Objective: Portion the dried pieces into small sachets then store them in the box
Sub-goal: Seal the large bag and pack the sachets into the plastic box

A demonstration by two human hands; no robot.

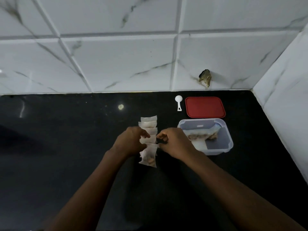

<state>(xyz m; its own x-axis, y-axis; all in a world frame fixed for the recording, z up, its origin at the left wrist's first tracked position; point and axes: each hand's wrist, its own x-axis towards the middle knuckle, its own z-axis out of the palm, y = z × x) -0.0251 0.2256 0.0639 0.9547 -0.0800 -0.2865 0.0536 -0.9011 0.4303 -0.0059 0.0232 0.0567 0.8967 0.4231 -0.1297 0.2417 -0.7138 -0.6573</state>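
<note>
Pinching at mid-row with both hands: left hand [131, 140] curled onto the left edges of the sachets [148, 130], right hand [175, 144] closed thumb to finger on the right edge of one sachet. Too small to tell whether gripping paper or a string.

Likely risks from here:
- Pulling one sachet sideways and dragging its overlapped neighbours along, breaking up the row.
- Tipping an unsealed sachet and shedding pieces [199, 136] onto the dark counter [66, 139], hard to spot there.
- Tearing thin paper through too hard a pinch at the edge.
- Catching the box rim with the right wrist, close beside it.

Pose: knuckles up, wrists roughly level, fingertips facing each other across the row, both forearms reaching in from the near edge and converging.

Sachets in one overlapping line at mid-counter, running from the near side toward the back edge, brown bits showing through the nearest ones. Box [230, 144] just right of the row, toward the right edge, open, holding a bag [198, 145] with pieces; no sachets seen inside, so storing judged not yet begun. Lid [205, 107] behind the box, near the back right corner. Scoop [178, 102] just left of the lid.
</note>
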